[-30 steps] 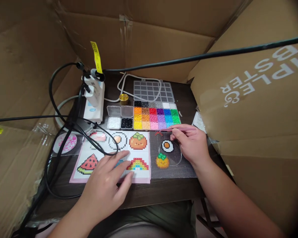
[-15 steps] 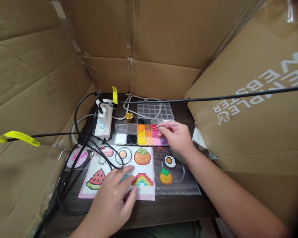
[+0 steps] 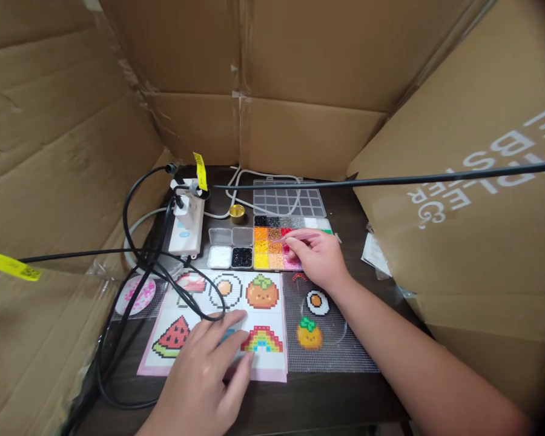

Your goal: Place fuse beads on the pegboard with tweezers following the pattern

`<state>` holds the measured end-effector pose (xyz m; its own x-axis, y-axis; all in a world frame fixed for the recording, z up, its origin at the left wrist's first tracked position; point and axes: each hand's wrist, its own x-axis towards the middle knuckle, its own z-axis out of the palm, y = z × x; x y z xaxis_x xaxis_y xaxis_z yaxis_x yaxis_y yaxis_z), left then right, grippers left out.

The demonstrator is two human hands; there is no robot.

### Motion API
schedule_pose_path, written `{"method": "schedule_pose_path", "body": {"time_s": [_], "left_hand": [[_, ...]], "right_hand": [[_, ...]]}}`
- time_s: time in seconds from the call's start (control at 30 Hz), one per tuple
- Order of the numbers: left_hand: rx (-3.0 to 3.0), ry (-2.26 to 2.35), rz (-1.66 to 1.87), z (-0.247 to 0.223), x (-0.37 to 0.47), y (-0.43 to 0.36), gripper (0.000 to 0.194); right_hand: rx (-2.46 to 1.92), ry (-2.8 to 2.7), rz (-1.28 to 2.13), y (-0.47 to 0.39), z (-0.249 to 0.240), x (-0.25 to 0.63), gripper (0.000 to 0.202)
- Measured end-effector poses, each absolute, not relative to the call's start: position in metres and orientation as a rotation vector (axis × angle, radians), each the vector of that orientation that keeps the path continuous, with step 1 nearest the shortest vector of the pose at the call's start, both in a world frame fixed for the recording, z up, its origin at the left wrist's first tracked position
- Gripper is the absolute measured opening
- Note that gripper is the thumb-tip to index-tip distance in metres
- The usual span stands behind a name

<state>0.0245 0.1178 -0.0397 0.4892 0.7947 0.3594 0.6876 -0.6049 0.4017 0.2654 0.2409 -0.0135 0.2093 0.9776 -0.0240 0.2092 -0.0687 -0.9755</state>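
My right hand (image 3: 320, 254) pinches a pair of pink tweezers (image 3: 295, 237), with the tip over the brown and orange compartments of the bead box (image 3: 261, 260). Whether a bead sits in the tip is too small to tell. My left hand (image 3: 211, 363) lies with fingers spread on the pattern sheet (image 3: 227, 366), covering part of its lower row. On the clear pegboard (image 3: 331, 361) to the right are a fried egg made of beads (image 3: 318, 302), an orange persimmon of beads (image 3: 309, 335) and a short red bead arc (image 3: 298, 277) near the top edge.
Small boxes of white beads (image 3: 220, 257) and black beads (image 3: 242, 257) stand left of the bead box. Black cables (image 3: 152, 257) loop from a power strip (image 3: 186, 233) over the sheet. A gold tin (image 3: 237, 213) stands behind. Cardboard walls (image 3: 309, 139) enclose the table.
The tweezers' tip has shifted slightly down within the bead box, near the brown and orange beads. My left hand stays on the sheet. The camera view has shifted a little.
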Motion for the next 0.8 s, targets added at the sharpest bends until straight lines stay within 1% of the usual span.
{"method": "schedule_pose_path", "body": {"time_s": [0.57, 0.8], "left_hand": [[2.563, 1.257, 0.745, -0.0384, 0.0250, 0.1184, 0.018], [2.532, 1.276, 0.761, -0.0373, 0.0249, 0.1183, 0.019]], "right_hand": [[-1.499, -1.187, 1.007, 0.2422, -0.0158, 0.2651, 0.025], [-1.498, -1.186, 0.976, 0.2409, -0.0097, 0.2649, 0.020]]}}
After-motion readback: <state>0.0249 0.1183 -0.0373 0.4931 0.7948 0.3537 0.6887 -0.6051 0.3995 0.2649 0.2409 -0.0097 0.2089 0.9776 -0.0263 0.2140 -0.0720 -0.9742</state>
